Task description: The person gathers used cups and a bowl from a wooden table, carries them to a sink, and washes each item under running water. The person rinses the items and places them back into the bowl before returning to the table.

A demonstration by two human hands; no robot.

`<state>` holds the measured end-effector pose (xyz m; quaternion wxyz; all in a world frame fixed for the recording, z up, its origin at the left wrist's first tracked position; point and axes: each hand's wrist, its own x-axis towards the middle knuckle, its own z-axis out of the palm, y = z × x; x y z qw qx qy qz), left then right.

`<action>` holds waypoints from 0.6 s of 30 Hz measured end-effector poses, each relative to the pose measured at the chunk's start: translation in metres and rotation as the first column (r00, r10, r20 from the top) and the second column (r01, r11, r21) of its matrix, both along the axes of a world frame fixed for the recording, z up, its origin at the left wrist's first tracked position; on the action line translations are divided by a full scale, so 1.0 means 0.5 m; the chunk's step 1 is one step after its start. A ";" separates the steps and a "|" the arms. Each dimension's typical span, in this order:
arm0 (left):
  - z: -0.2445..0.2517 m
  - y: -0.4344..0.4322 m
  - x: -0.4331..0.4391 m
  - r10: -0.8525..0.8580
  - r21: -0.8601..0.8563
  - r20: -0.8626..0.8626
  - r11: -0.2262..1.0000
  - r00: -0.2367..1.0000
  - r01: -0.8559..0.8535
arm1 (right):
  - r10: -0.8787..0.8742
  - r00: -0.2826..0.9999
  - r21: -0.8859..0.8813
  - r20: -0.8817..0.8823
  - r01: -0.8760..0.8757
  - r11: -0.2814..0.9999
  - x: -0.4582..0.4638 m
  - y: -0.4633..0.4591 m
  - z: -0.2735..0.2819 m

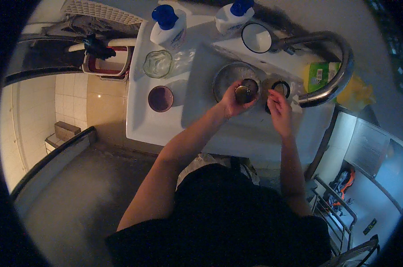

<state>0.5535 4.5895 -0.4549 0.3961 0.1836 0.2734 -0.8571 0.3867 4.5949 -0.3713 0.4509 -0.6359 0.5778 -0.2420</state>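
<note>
My left hand (233, 104) holds a small round dark container (245, 92) with a shiny rim over a round metal basin (221, 78) inside the white sink (228, 133). To its right, my right hand (279, 108) has its fingers drawn together. Their tips overlap the edge of a black ring-shaped item (289, 89). Whether they grip it cannot be made out. Something black shows partly behind the right hand, mostly hidden. The curved metal faucet (346, 63) reaches in from the right, its spout near my right wrist.
On the left ledge stand a clear glass bowl (158, 64) and a brownish-purple cup (160, 99). Two white bottles (169, 35) with blue caps stand behind, near a white dark-rimmed cup (256, 38). A green-and-yellow packet (316, 77) lies behind the faucet. A metal rack (335, 217) stands lower right.
</note>
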 end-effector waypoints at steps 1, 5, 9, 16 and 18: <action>0.008 0.007 0.003 -0.002 -0.021 -0.030 1.000 1.000 0.001 | 0.023 1.000 0.017 0.017 -0.023 1.000 0.007 -0.002 -0.002; 0.075 0.028 0.014 0.038 -0.123 -0.007 0.992 0.999 -0.039 | 0.047 0.990 0.037 0.132 -0.052 0.998 0.053 -0.006 0.010; 0.068 0.036 0.031 0.041 -0.217 0.094 0.976 0.995 -0.019 | 0.068 0.990 0.109 0.122 -0.081 0.991 0.083 -0.015 0.029; 0.084 0.104 0.032 0.215 -0.374 0.654 0.925 0.725 0.063 | -0.182 0.970 0.212 0.159 0.147 0.966 0.047 0.033 -0.107; 0.077 0.117 0.037 0.484 -0.609 0.737 0.779 0.472 0.152 | -0.070 0.997 0.228 0.013 0.065 0.971 -0.005 0.038 -0.249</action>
